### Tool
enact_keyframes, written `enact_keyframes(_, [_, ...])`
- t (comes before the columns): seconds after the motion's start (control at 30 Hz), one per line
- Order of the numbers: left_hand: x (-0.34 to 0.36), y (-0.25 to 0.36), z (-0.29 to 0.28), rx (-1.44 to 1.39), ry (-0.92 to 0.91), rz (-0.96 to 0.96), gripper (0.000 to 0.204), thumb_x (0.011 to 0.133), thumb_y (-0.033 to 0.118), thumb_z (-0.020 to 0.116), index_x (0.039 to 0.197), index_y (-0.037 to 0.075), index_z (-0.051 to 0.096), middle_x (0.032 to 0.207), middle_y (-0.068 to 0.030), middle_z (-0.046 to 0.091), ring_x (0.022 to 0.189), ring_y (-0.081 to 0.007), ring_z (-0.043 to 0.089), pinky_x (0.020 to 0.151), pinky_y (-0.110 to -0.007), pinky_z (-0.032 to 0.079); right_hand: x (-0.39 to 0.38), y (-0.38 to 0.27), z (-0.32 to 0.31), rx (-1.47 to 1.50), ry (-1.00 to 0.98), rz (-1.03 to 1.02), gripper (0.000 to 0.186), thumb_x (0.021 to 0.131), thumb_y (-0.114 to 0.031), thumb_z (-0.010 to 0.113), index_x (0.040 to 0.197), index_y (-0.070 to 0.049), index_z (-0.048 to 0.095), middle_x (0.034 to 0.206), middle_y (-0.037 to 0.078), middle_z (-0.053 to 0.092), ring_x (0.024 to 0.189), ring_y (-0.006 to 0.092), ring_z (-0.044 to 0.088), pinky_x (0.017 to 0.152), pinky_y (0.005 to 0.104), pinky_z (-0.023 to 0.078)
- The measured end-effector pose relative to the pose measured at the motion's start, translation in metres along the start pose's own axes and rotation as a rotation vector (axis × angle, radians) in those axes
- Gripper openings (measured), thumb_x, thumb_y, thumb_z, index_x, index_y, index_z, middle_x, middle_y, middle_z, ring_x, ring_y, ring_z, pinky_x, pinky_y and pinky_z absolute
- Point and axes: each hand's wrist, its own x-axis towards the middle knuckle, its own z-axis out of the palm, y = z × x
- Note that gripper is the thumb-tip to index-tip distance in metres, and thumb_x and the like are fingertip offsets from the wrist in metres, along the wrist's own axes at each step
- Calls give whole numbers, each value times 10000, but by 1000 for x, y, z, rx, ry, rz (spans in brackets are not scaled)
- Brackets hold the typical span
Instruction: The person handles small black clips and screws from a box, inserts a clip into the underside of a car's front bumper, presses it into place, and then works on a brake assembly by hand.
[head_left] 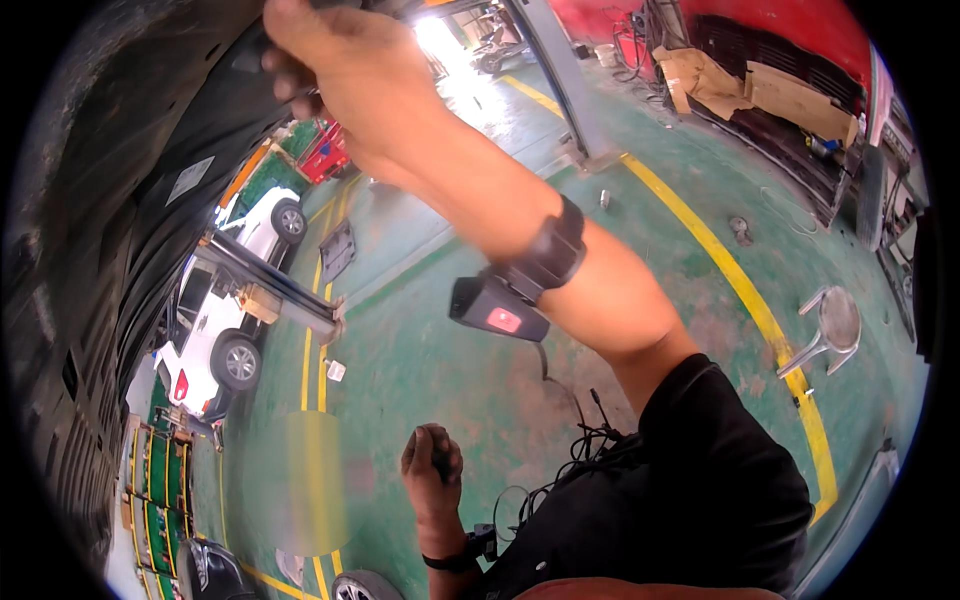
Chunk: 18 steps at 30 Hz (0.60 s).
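My right arm reaches up across the view, and my right hand [350, 65] is at the top edge, next to the dark underside of a raised vehicle [150, 170]. Its fingers are curled and dark-stained. What they hold, if anything, is hidden, and I cannot tell whether they touch the panel. A black strapped device [510, 290] sits on that forearm. Lower down, in front of my body, my left hand [432, 468] is closed with blackened fingers. Whatever may be inside it cannot be made out. A black band [452, 552] circles the left wrist.
White cars [225, 350] stand at the left beyond a grey lift post [270, 280]. Black cables [590, 440] hang beside my body. A stool [835, 325] stands on the green floor at the right. Cardboard [790, 95] lies at the upper right; another post [560, 80] rises near the top.
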Motion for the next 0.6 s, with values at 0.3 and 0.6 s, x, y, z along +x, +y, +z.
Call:
enact_keyframes(0.3, [3, -20, 31, -194, 86, -118, 259, 1055, 284, 450, 943, 90, 580, 768, 1, 538, 548, -98, 464, 421, -219, 292, -227, 35, -85, -1127, -1035, 460, 259, 806, -250, 722, 947, -64, 610, 848, 152, 656, 801, 368, 668, 684, 479, 525])
enact_keyframes(0.6, [-46, -71, 24, 42, 153, -158, 86, 923, 25, 528, 982, 49, 586, 723, 6, 543, 602, -60, 461, 476, -208, 380, -315, 16, -99, -1114, -1103, 832, 301, 877, -243, 635, 1065, -10, 600, 1024, 198, 645, 925, 409, 646, 771, 495, 510])
